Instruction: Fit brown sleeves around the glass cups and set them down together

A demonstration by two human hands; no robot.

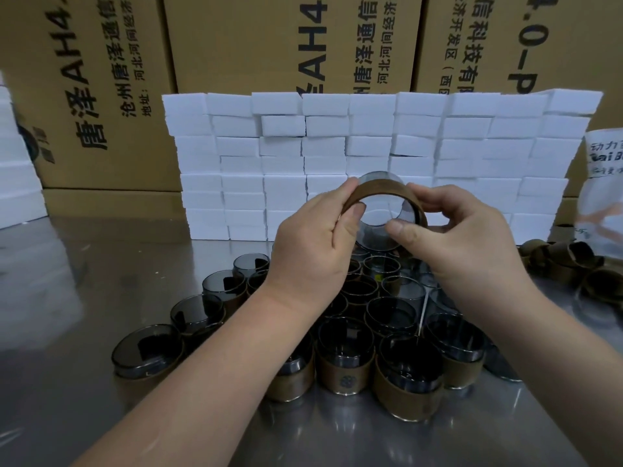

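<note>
Both left hand (313, 237) and right hand (472, 237) pinch the partly hidden cup (381, 210).

Loose sleeves (580, 256) at right are blurred, cut by the edge.

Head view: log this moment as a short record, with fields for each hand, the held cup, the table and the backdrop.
left hand: pinches the brown sleeve at its left side
right hand: grips the same sleeve from the right
held cup: glass cup in mid-air, on its side, one end toward the camera, sleeve around it
table: sleeved cups stand clustered on the metal table
right edge: loose sleeves piled
backdrop: white foam blocks stacked before cardboard boxes
</note>
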